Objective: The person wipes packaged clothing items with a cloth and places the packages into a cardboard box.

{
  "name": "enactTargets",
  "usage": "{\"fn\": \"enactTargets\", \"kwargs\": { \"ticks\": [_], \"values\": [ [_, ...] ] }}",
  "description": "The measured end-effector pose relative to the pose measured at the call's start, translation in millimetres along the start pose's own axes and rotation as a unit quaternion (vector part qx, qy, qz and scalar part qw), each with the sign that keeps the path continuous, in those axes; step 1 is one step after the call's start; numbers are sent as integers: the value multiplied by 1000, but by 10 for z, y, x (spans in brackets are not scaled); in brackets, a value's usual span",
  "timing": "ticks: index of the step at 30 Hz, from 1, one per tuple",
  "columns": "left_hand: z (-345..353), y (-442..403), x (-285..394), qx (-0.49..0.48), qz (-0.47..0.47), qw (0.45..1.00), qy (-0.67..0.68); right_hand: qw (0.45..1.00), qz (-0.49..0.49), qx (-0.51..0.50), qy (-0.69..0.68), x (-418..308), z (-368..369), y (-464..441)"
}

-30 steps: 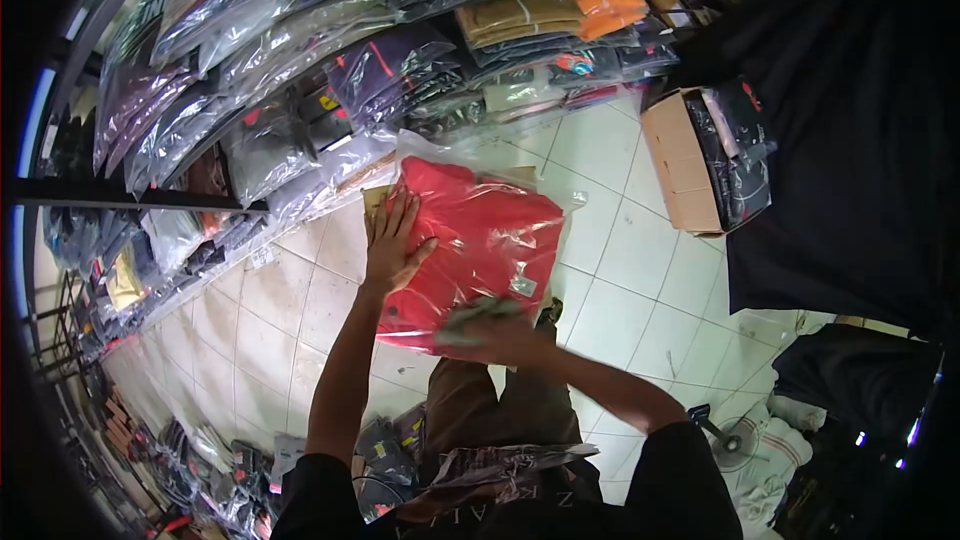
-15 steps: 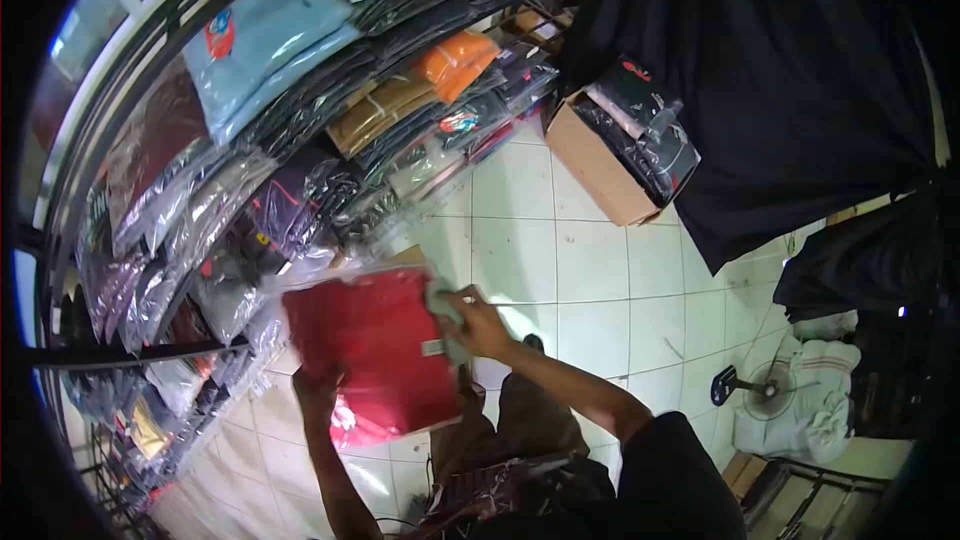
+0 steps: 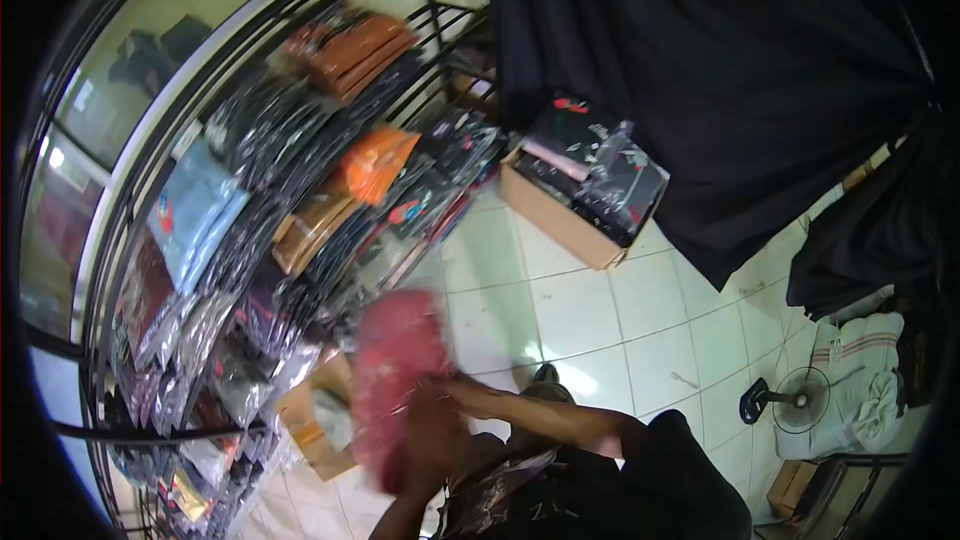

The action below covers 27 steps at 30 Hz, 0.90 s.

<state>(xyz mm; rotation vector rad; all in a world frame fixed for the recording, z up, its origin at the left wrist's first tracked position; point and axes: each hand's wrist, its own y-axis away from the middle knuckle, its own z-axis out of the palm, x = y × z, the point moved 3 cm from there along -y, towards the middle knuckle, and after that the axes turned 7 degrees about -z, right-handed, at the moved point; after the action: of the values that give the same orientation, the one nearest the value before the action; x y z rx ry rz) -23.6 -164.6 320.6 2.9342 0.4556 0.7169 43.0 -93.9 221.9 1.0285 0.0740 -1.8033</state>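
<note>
A folded red garment in a clear plastic bag (image 3: pixel 395 355) is held in front of my body, blurred by motion and tilted upright. My right hand (image 3: pixel 462 396) grips its right edge, fingers partly smeared. My left hand (image 3: pixel 432 430) is closed on the lower part of the same packet, close to my right hand, its fingers blurred. Just left of the packet, an open cardboard box (image 3: pixel 290 418) on the floor is partly hidden and has something pale and orange inside.
Racks at left hold bagged garments, among them light blue (image 3: pixel 195 210), orange (image 3: pixel 378 165) and rust-brown (image 3: pixel 350 50) ones. A carton (image 3: pixel 560 218) of black packets stands ahead by a black curtain (image 3: pixel 700 90). A fan (image 3: pixel 800 400) and white sacks (image 3: pixel 865 360) are at right.
The red packet has turned from lying flat to more upright and narrow, and both hands have drawn together at its lower right. My view has shifted, revealing the cardboard box at left.
</note>
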Motion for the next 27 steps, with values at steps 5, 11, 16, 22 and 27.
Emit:
{"fn": "enactTargets", "kwargs": {
  "ticks": [5,11,16,22,27],
  "values": [
    [645,-827,1316,-270,215,911,225,921,-221,305,-100,-879,-1739,1070],
    [1879,-2667,1545,-250,-16,926,281,876,-294,340,-175,-2145,-2516,2464],
    [1885,-3387,2782,-438,100,733,511,789,-447,369,-203,-2878,-3231,2846],
    [2548,-4692,3477,-186,249,896,316,741,-364,565,3,-3048,-5447,2509],
    [3672,-5562,3227,-61,232,957,-164,687,69,650,318,-2196,-6231,2249]
  ]
}}
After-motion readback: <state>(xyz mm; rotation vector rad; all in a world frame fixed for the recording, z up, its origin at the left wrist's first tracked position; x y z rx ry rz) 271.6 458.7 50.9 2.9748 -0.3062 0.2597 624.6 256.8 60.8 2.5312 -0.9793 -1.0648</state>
